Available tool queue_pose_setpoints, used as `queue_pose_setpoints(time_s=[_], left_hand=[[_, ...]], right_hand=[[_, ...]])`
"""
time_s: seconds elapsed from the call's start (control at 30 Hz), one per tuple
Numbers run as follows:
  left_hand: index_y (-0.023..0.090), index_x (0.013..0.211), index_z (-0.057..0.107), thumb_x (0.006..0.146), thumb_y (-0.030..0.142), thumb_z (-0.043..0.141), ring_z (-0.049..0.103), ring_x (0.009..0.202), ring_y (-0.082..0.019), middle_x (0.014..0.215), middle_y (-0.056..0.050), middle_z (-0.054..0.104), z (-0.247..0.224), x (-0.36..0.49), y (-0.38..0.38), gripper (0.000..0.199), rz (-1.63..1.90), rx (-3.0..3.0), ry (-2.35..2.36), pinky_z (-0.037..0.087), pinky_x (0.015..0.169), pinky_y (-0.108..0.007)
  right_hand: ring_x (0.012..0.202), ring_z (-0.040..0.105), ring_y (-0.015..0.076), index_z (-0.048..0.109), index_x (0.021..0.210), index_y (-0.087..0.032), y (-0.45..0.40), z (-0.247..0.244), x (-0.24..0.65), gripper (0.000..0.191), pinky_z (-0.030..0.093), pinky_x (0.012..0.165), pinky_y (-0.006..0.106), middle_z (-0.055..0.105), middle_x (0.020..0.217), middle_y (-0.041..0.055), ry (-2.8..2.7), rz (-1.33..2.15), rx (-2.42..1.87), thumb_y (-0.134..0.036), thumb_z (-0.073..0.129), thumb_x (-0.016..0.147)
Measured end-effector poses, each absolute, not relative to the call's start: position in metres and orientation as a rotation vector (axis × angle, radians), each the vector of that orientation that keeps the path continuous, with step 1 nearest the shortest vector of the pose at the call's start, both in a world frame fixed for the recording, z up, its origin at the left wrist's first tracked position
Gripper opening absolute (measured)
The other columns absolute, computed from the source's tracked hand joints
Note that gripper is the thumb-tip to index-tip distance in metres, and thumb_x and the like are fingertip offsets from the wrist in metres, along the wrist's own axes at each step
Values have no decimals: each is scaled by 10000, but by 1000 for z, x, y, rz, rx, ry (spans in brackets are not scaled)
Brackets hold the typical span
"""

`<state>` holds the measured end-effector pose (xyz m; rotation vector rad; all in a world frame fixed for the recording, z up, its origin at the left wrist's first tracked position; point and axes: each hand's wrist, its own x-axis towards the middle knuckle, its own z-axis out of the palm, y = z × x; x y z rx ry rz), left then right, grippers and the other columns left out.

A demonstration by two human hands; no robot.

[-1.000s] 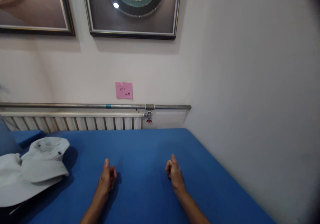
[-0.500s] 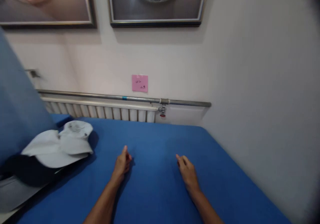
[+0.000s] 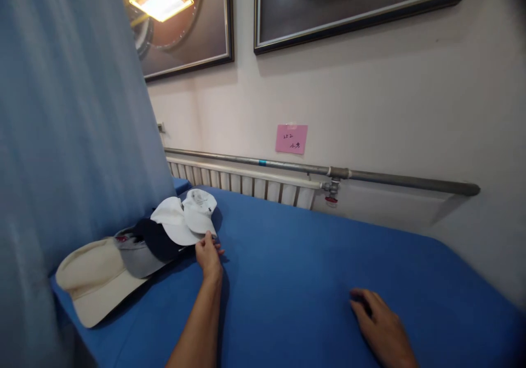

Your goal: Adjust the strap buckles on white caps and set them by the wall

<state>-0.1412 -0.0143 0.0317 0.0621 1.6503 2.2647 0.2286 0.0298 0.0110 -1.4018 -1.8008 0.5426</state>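
Note:
A row of overlapping caps lies at the left of the blue-covered bed (image 3: 287, 258). At its far end sits a white cap (image 3: 199, 203) with small dark marks; my left hand (image 3: 209, 255) pinches the front edge of its brim, thumb on top. Behind it in the row come another white cap (image 3: 172, 220), a navy cap (image 3: 152, 239), a grey cap (image 3: 139, 258) and a beige cap (image 3: 96, 272). My right hand (image 3: 380, 324) rests low over the bed's right part, holding nothing, with a gap between thumb and curved fingers.
A blue curtain (image 3: 82, 110) hangs along the left, close to the caps. Beyond the bed are a white radiator (image 3: 238, 184), a metal pipe (image 3: 382, 179) with a red-handled valve (image 3: 331, 199), and a wall with a pink note (image 3: 291, 139) and framed pictures (image 3: 361, 25).
My view has turned left, bringing in more of the curtain and the beige cap. My left hand has moved to the front white cap's brim. My right hand has drawn nearer and its fingers have loosened.

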Motion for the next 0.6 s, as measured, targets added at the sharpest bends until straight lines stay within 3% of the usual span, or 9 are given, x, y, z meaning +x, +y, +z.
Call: queue_pose_setpoints(time_s=[0.23,0.37,0.6], left_hand=[[178,891,516,844,349,532,543,404,-95,768,-19,634,39,-149,-18,179,2251,161,1571,465,369,-227],[184,898,503,802,354,557,469,337,-88,609,32,578,39,-152,-16,202,2220,183,1586,418,339,-212],[198,716,464,764,410,531,406,333,-79,494,71,479,38,-154,-12,227,2177,369,1687,351,354,-191]], right_hand=[[747,667,270,627,695,-262,32,8,230,229,494,767,416,707,806,85,-1839,522,-1396,-426,468,694],[741,666,267,630,690,-265,31,7,230,228,487,760,412,704,788,78,-1852,513,-1381,-422,466,705],[721,656,241,627,679,-257,28,9,229,204,479,760,384,692,759,61,-1826,544,-1358,-390,476,710]])
